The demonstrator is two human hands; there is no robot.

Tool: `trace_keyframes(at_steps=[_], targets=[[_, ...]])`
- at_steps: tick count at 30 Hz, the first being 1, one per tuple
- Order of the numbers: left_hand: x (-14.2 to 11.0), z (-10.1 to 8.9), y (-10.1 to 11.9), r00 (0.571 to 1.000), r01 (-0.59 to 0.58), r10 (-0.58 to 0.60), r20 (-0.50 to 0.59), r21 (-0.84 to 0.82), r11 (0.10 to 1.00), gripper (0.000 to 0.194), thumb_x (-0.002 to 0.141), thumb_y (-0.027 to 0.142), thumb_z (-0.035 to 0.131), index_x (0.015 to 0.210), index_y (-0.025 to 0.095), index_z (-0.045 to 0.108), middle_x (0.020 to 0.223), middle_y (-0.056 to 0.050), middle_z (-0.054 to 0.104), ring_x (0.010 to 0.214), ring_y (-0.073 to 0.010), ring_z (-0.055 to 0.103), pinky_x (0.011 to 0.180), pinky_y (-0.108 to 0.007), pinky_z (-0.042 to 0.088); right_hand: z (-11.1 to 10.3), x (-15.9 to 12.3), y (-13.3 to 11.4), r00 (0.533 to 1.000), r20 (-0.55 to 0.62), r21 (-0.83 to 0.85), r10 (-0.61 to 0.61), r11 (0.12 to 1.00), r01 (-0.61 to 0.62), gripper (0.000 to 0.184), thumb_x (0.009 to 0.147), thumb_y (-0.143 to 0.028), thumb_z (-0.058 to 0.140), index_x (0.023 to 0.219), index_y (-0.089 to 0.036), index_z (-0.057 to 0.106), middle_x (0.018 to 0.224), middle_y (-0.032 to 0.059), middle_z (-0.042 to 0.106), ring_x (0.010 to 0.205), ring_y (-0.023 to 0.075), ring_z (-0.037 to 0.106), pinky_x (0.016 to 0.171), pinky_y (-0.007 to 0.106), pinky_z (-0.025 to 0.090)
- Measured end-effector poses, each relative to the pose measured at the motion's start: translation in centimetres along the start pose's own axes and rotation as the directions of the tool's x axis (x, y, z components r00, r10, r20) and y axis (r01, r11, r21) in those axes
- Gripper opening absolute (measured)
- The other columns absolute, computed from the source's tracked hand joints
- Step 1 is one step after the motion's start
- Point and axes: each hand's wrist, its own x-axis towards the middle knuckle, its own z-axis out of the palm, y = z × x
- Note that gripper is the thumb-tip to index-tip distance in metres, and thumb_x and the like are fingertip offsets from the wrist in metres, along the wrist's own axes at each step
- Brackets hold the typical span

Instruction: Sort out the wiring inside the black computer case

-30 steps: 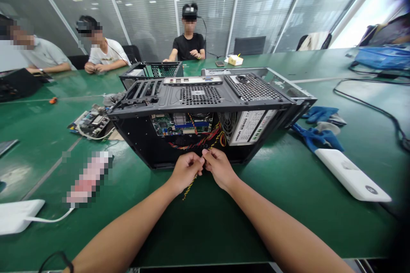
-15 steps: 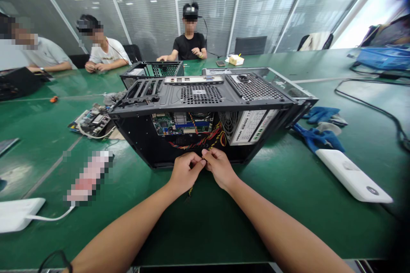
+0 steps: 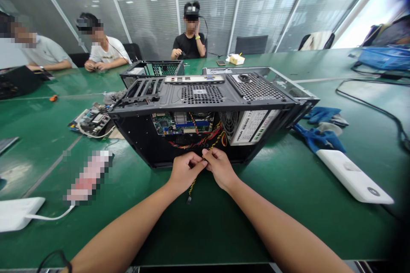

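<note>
A black computer case (image 3: 205, 96) lies on its side on the green table (image 3: 288, 192), its open side facing me, with a motherboard and a power supply (image 3: 248, 126) inside. Red, yellow and black wires (image 3: 208, 138) spill from it toward me. My left hand (image 3: 184, 172) and my right hand (image 3: 219, 168) meet just in front of the case's lower edge. Both pinch a twisted yellow-and-black cable (image 3: 192, 187), whose free end hangs below my left hand onto the table.
A loose circuit board (image 3: 92, 121) lies left of the case, blue gloves (image 3: 317, 136) and a white device (image 3: 354, 175) to the right. A second open case (image 3: 153, 70) stands behind. Three people sit along the far edge. A white box with a cord (image 3: 19, 217) lies at the near left.
My hands stay pinched together at the case's front edge. The cable's hanging end has shifted slightly below my left hand. The person at the far end has raised a hand to the head.
</note>
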Motion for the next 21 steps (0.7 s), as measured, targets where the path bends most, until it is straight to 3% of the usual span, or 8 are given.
trace_keyframes(at_steps=[4, 14, 21], targets=[[-0.02, -0.05, -0.02, 0.999, -0.042, 0.042, -0.011, 0.042, 0.998, 0.015, 0.077, 0.030, 0.075, 0.072, 0.018, 0.067, 0.066, 0.000, 0.070, 0.055, -0.0119, 0.060, 0.055, -0.022, 0.045, 0.00, -0.02, -0.01, 1.000, -0.013, -0.023, -0.001, 1.000, 0.001, 0.053, 0.067, -0.057, 0.079, 0.060, -0.020, 0.042, 0.054, -0.0081, 0.034, 0.050, 0.0073, 0.030, 0.048, 0.024, 0.023], [0.19, -0.17, 0.33, 0.997, -0.071, 0.067, 0.045, 0.105, 0.992, 0.024, 0.089, 0.029, 0.058, 0.069, 0.016, 0.064, 0.057, 0.002, 0.060, 0.051, -0.0092, 0.050, 0.052, -0.021, 0.036, 0.14, -0.04, -0.33, 0.999, 0.032, 0.007, -0.019, 1.000, 0.018, 0.053, 0.067, -0.058, 0.079, 0.060, -0.021, 0.041, 0.049, -0.0092, 0.033, 0.046, 0.0059, 0.025, 0.046, 0.025, 0.017], [0.06, -0.23, 0.46, 0.997, -0.080, 0.077, 0.029, 0.117, 0.990, 0.022, 0.088, 0.028, 0.059, 0.071, 0.017, 0.066, 0.059, 0.002, 0.064, 0.051, -0.0095, 0.052, 0.052, -0.021, 0.037, 0.15, -0.04, -0.27, 1.000, 0.016, 0.020, -0.012, 1.000, 0.012, 0.053, 0.067, -0.057, 0.079, 0.059, -0.020, 0.041, 0.050, -0.0094, 0.032, 0.046, 0.0052, 0.025, 0.046, 0.024, 0.016]])
